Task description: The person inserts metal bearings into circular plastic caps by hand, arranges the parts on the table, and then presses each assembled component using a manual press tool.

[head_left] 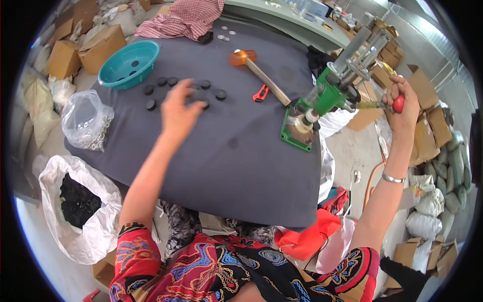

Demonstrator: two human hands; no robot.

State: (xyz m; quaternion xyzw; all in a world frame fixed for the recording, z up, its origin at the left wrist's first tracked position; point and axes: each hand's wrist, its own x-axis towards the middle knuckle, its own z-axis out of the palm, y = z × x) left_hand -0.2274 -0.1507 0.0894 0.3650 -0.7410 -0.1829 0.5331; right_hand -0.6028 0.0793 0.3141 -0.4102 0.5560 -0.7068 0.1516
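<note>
My left hand is over the dark tabletop, among several small black round caps. Its thumb and fingers are spread, with a cap close by the fingertips; no cap is plainly gripped. Out to the right, my right hand is wrapped around the red knob at the end of a lever. That lever belongs to a green hand press, which stands on the table's right side. A teal basin at the far left has a few similar black caps inside.
A mallet with an orange head and a red utility knife lie left of the press. Left of the caps is a clear bag of small metal parts. A white sack with black contents stands beside the table. Checked cloth lies at the back.
</note>
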